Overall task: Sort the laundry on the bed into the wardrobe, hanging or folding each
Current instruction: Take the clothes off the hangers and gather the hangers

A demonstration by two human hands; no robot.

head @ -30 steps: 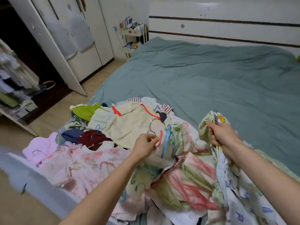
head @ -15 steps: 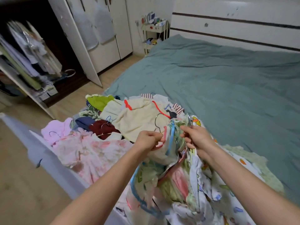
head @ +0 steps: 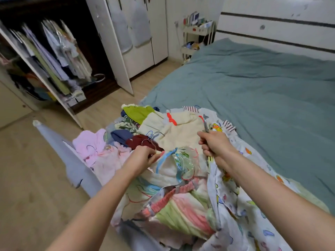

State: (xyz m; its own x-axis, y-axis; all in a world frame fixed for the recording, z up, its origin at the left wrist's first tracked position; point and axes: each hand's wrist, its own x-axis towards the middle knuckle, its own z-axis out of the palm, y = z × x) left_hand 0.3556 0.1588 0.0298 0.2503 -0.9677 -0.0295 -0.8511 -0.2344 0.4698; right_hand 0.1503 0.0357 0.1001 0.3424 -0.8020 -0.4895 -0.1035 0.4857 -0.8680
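A heap of small clothes on hangers covers the near corner of the bed. My right hand grips a metal hanger hook that carries a white garment printed with cartoon animals, which drapes down beside my forearm. My left hand pinches hanger hooks at the top of a bunch of pastel garments with blue and pink hangers. The wardrobe stands open at the left, with clothes hanging inside.
A white wardrobe door swings out toward the bed. Wooden floor lies between bed and wardrobe. The bed's pale blue footboard corner juts out at left. A small white shelf trolley stands by the headboard.
My view has swung left toward the wardrobe. My right hand has risen with the hanger and printed garment; my left hand has shifted left with the bunched hangers.
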